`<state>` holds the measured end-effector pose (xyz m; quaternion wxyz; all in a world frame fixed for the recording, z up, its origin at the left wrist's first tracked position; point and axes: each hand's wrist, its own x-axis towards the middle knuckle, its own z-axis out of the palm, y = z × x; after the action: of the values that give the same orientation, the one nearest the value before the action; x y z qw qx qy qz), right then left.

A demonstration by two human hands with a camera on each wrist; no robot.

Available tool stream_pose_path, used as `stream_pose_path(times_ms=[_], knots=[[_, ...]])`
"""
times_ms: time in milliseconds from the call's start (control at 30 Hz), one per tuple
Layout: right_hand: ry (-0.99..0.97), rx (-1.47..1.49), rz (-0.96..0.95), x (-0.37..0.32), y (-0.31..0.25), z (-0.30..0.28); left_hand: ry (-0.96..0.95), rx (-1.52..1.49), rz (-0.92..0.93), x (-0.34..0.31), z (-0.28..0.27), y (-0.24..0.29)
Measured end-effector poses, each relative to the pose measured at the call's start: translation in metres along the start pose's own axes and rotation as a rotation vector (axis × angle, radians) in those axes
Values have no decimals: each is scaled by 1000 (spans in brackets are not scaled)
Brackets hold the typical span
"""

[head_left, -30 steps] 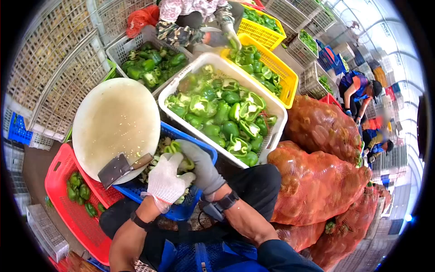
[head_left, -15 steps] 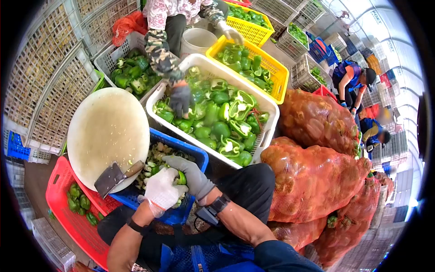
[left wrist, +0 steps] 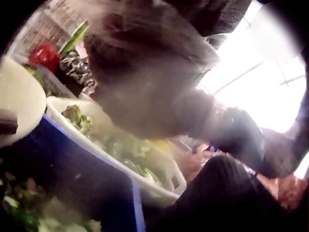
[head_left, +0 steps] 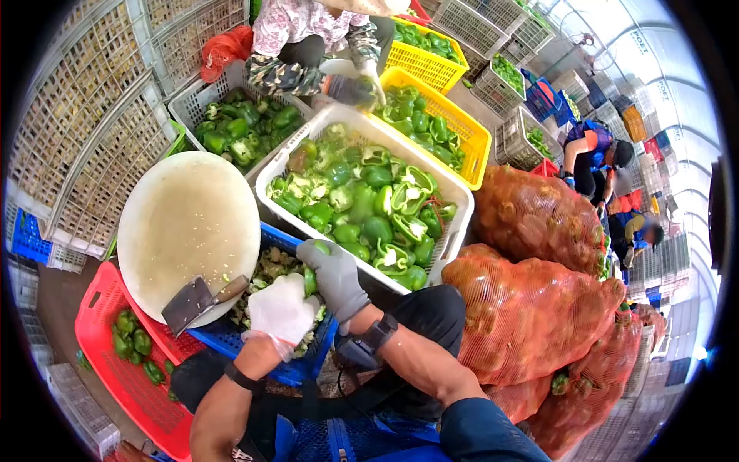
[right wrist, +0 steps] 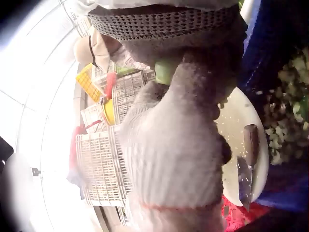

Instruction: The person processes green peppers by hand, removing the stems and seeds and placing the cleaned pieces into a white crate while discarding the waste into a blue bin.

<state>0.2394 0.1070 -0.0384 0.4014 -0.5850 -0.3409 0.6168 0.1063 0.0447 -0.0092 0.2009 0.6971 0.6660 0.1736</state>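
In the head view, my left hand (head_left: pixel 283 309), in a white glove, and my right hand (head_left: pixel 337 277), in a grey glove, meet over a blue crate (head_left: pixel 291 373) of pepper scraps. Between them is a green pepper (head_left: pixel 310 282), mostly covered by the gloves. Grey fingers curl round its upper side, and the white hand grips it from below. The right wrist view catches a bit of green pepper (right wrist: pixel 165 71) above the white-gloved left hand (right wrist: pixel 174 150). A blurred glove fills much of the left wrist view.
A round board (head_left: pixel 188 223) with a cleaver (head_left: pixel 185 306) lies left of my hands. A white crate (head_left: pixel 454 258) of cut peppers stands ahead, beside a yellow one (head_left: pixel 477 158). Red crate (head_left: pixel 154 408) at lower left; net sacks (head_left: pixel 531 316) at right. Someone sits opposite.
The pepper has become more hidden between my hands. The person opposite reached a dark-gloved hand into the white crate and has drawn it back out.
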Motion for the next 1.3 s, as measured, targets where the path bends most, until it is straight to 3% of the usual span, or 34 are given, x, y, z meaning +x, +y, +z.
stream_pose_path(times_ms=[33,67,167,200,300,333,367,467,533,567,600,700,733,767,800,833,967,1100,1200,1300], knots=[[44,-56,-46,-5,-3,2,-33,-103,-104,4,-4,-2],[69,139,-81,0,17,3,-67,-206,-208,5,-8,-4],[10,453,160,-9,19,1,-136,-290,-206,4,-11,-10],[-10,465,149,-11,19,0,-151,-305,-215,0,-12,-8],[36,477,205,14,14,-24,-54,-37,-76,-9,-6,-12],[91,483,194,33,8,-40,-125,7,-73,-9,-15,-13],[-1,431,92,61,5,-67,-234,50,-75,-8,-14,-20],[-15,706,-80,103,-65,-125,-521,207,-112,-12,-3,-32],[130,771,-174,95,-124,-142,-485,204,-26,-19,-6,-29],[356,675,-141,113,-120,-151,-469,203,21,-19,-7,-27],[207,64,-326,156,-80,-190,-500,201,39,-16,-7,-27],[92,-1218,-451,131,-52,-163,-584,203,71,-10,-3,-29],[-116,-1455,-288,109,-64,-138,-601,217,79,-9,0,-30],[-288,-1594,-300,117,-39,-143,-614,231,88,-6,1,-31],[-458,-1819,-446,143,5,-157,-632,252,68,-5,-2,-26],[-620,-1939,-471,126,2,-150,-648,251,72,-4,-2,-27],[-482,-2043,-263,108,21,-144,-614,249,116,-8,-3,-35],[-380,-1973,-243,100,2,-138,-631,256,84,-8,-2,-36],[-222,-1796,-350,81,-25,-127,-602,161,28,-1,-7,-28],[-7,-1496,-513,37,-52,-88,-285,-261,-83,-4,1,-23]])
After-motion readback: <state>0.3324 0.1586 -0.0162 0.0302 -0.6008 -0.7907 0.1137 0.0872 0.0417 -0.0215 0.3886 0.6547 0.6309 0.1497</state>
